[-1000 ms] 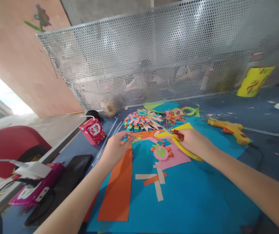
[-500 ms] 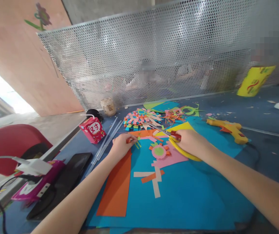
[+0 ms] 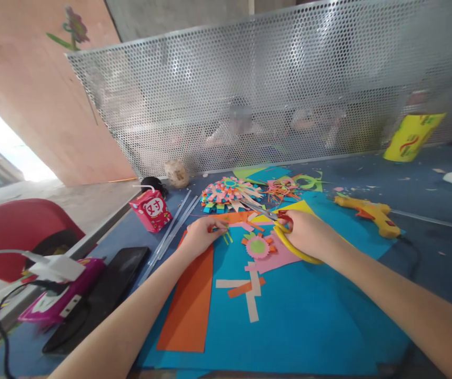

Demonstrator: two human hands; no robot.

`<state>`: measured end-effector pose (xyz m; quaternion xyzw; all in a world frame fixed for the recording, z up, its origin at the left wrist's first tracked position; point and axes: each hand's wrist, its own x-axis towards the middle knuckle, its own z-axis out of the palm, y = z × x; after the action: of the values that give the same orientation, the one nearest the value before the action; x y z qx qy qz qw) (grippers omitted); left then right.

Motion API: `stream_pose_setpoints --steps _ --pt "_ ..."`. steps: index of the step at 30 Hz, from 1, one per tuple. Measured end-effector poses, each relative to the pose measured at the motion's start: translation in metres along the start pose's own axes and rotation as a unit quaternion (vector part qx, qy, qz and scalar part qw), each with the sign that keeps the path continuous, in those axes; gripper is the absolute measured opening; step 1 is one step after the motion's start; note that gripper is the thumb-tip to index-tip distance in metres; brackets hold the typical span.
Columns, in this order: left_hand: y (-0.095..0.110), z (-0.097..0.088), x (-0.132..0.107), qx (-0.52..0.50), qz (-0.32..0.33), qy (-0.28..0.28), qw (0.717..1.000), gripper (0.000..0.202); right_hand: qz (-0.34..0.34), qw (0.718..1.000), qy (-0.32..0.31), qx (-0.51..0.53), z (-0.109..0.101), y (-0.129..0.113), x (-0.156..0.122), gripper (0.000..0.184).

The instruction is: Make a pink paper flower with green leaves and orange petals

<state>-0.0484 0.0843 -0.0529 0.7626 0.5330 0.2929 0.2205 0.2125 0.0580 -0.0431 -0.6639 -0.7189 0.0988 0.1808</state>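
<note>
My right hand [image 3: 307, 234] is wrapped round the yellow-and-red handles of a pair of scissors [image 3: 284, 243], whose metal blades point up and left. Thin green paper strips [image 3: 228, 235] hang at the fingertips of my left hand [image 3: 204, 234], which is closed in a pinch. Between the hands lies a small paper flower [image 3: 258, 246] with a pink fringed ring, a green centre and orange tabs, partly on a pink sheet [image 3: 284, 256]. Below it, cream and orange strips [image 3: 252, 305] rest on a large blue sheet [image 3: 289, 326]. A long orange sheet [image 3: 188, 316] lies under my left wrist.
A layered fringed paper flower [image 3: 229, 193] and shredded paper [image 3: 282, 189] lie behind. A yellow glue gun [image 3: 371, 213] is at right, clear glue sticks [image 3: 174, 229] at left. Nearby are a red drink box [image 3: 151, 210], a black phone [image 3: 103, 295], a power strip [image 3: 62, 297] and a perforated metal screen [image 3: 210, 79].
My left hand has shifted slightly right with the green strips. My right hand still holds the scissors in nearly the same place. The view has tilted a little.
</note>
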Motion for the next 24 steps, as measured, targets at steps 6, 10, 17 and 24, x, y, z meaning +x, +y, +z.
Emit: stream_pose_setpoints --steps 6,10,17,24 --pt "-0.005 0.001 0.005 -0.006 -0.021 0.016 1.0 0.015 -0.008 1.0 0.003 -0.004 0.005 0.002 0.0 0.036" --pt "-0.005 -0.003 0.005 0.005 -0.043 0.038 0.998 0.015 -0.003 1.0 0.009 -0.014 0.005 0.0 -0.002 0.032" --pt "0.0 -0.007 0.002 0.003 -0.041 0.064 0.997 0.018 0.006 0.999 0.024 -0.048 -0.006 -0.001 0.002 0.034" --pt "0.008 -0.004 -0.002 0.017 -0.003 0.017 1.0 0.009 0.001 0.996 0.006 -0.087 -0.005 0.001 -0.001 0.028"
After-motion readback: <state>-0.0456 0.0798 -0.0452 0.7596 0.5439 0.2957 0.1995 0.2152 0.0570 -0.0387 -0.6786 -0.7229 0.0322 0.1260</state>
